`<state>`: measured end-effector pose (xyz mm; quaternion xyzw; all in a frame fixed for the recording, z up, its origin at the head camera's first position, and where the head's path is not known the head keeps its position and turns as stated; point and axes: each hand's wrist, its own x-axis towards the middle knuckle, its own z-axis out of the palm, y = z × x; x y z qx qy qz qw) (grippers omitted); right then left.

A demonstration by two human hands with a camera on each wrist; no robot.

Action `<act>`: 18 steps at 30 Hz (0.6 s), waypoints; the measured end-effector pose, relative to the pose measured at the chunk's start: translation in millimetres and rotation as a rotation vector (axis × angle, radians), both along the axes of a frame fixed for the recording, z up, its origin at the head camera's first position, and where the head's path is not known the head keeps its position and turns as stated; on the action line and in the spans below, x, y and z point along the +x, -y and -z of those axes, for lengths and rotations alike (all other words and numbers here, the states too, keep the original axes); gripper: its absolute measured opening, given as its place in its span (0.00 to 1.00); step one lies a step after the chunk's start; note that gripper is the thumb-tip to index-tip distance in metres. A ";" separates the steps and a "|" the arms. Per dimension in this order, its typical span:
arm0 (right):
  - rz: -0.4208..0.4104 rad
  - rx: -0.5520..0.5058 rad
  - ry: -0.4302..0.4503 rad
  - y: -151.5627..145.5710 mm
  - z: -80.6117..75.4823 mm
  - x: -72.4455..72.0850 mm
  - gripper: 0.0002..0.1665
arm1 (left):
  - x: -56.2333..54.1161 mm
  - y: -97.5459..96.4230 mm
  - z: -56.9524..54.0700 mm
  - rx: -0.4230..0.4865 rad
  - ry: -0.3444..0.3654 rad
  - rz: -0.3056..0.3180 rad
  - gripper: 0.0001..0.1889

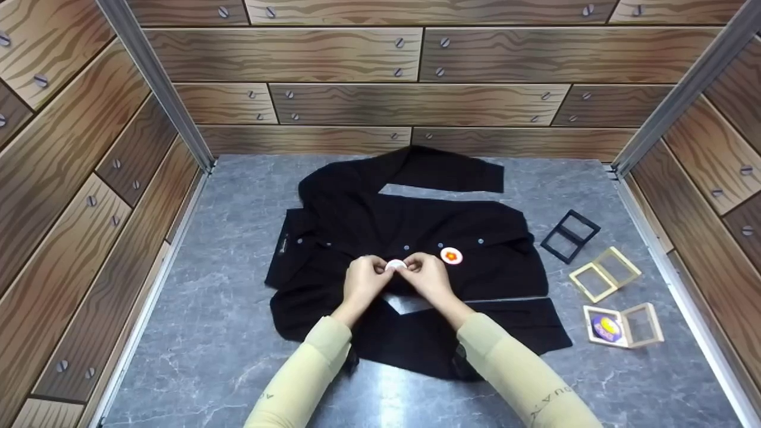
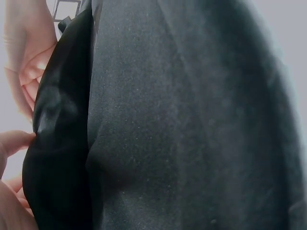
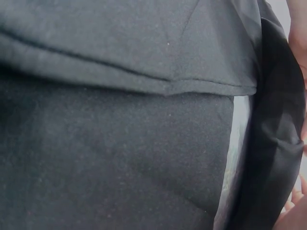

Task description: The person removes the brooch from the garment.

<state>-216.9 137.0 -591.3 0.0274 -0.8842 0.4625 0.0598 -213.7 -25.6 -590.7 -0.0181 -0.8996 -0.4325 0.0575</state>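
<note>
A black garment with snap buttons point(image 1: 368, 220) lies spread on the grey tabletop. Near its lower middle, my left hand point(image 1: 364, 282) and right hand point(image 1: 429, 279) meet at a small white round badge point(image 1: 395, 264). Thumb and fingertips of each hand pinch the badge's edges, covering part of it. In the left wrist view, the left hand point(image 2: 14, 177) grips a raised fold of black cloth point(image 2: 60, 143). From the right wrist, fingers show at the far edge of the same lifted cloth point(image 3: 276, 139). A second badge, white with an orange-red flower point(image 1: 451, 255), sits on the garment to the right.
To the right lie a black hinged frame point(image 1: 571, 236), a pale yellow hinged frame point(image 1: 605, 274) and a light wooden one point(image 1: 623, 325) holding a purple-and-yellow badge point(image 1: 606, 327). Wood-patterned panels point(image 1: 416, 53) wall in the back and sides.
</note>
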 end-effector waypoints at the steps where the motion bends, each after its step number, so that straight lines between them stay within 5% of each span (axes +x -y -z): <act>1: -0.001 0.002 0.000 -0.1 0.0 0.2 0.08 | 0.1 0.1 0.0 -0.003 -0.002 0.000 0.05; 18: -0.014 0.015 -0.002 0.8 3.5 3.2 0.08 | 2.2 -0.3 2.4 -0.034 -0.009 0.002 0.05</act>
